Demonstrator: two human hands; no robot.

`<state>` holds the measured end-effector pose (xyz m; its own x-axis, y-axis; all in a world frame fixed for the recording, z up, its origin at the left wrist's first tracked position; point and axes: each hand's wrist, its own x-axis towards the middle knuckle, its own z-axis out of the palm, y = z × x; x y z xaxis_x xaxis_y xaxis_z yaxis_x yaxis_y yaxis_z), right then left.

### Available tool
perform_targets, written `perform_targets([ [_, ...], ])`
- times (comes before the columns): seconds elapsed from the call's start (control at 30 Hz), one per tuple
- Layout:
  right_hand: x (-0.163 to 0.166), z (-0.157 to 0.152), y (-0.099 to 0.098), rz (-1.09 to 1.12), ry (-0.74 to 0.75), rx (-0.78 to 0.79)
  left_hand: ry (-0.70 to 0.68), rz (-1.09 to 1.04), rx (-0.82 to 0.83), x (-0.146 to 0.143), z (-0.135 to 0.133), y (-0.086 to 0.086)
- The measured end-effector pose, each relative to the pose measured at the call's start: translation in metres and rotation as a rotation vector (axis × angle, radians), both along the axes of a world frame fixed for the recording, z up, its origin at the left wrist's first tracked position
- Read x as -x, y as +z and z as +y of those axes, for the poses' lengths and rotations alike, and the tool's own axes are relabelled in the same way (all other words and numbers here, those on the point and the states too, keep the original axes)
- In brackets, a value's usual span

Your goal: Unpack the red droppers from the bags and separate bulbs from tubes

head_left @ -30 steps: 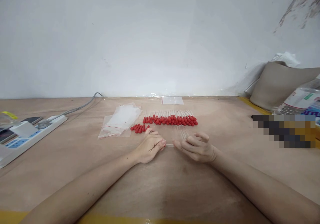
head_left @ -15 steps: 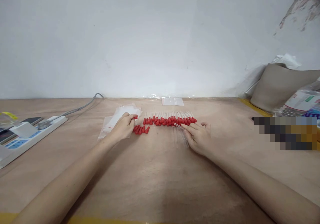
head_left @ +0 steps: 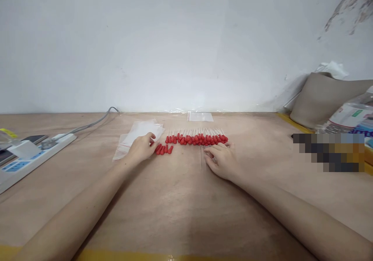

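Right hand (head_left: 223, 160) has shifted leftward over clear tubes (head_left: 201, 160), grip indeterminable; left hand (head_left: 142, 148), fingers apart, may scatter red bulbs (head_left: 166, 149) by brushing.

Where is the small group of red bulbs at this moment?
In the head view, the small group of red bulbs lies left of centre, just right of the left hand and nearer the person than the long row of red-bulbed droppers.

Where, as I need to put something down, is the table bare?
Bare table lies between the forearms, and between power strip and plastic bags. Crowded: the middle, with red bulbs, clear tubes, left hand and right hand.
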<state>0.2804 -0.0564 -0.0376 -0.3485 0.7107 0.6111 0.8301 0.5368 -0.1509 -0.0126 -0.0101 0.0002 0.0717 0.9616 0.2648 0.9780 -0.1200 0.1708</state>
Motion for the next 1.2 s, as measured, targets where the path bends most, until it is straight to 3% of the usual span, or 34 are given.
perform_targets([
  [0.17,0.0,-0.006,0.006,-0.052,0.078,0.107,0.019,-0.02,-0.07,-0.002,-0.003,0.006],
  [0.3,0.0,-0.009,0.008,-0.092,0.118,0.151,-0.144,0.009,-0.192,-0.007,-0.002,0.004],
  [0.43,0.0,-0.009,0.009,-0.128,0.128,0.177,-0.25,0.076,-0.173,-0.021,0.002,0.003],
  [0.67,-0.004,-0.007,0.003,0.006,0.114,0.154,-0.197,0.148,-0.087,-0.042,0.019,0.008],
  [0.9,-0.008,-0.003,-0.004,0.247,-0.03,0.052,-0.2,0.113,-0.11,-0.052,0.025,0.002],
  [1.03,-0.009,-0.005,-0.004,0.3,-0.062,-0.02,-0.142,0.076,-0.181,-0.051,0.018,0.003],
  [1.2,-0.011,-0.004,-0.006,0.323,-0.063,-0.089,-0.156,-0.201,-0.343,-0.044,-0.014,-0.004],
])
